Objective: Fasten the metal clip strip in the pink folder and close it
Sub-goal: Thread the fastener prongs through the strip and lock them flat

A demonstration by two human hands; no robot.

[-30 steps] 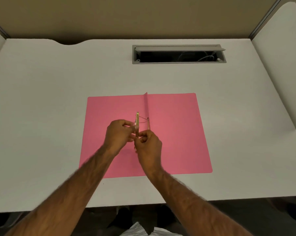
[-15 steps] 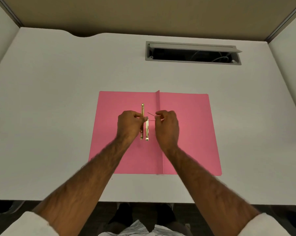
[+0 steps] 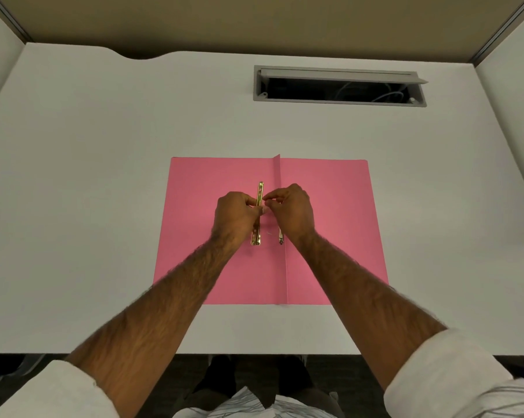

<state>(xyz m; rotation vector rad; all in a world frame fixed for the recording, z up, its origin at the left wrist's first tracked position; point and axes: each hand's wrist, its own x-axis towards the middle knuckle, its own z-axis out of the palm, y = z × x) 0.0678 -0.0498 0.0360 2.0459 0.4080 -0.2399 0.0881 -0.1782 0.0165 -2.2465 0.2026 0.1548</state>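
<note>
The pink folder (image 3: 330, 224) lies open and flat on the white desk, its centre fold running toward me. A gold metal clip strip (image 3: 259, 192) stands lengthwise just left of the fold, pinched at its middle by my left hand (image 3: 235, 215). My right hand (image 3: 290, 211) is curled beside it, fingertips pinching a thin prong at the strip's upper half. A second narrow metal piece (image 3: 280, 237) lies on the fold, mostly hidden under my right hand.
A grey cable hatch (image 3: 339, 86) with its lid up is set into the desk at the back right. Partition walls stand at the left, right and back. The desk's front edge (image 3: 164, 352) is close to my body.
My right hand has moved left until its fingertips meet the strip and my left hand. The second metal piece now lies on the fold, apart from the gold strip.
</note>
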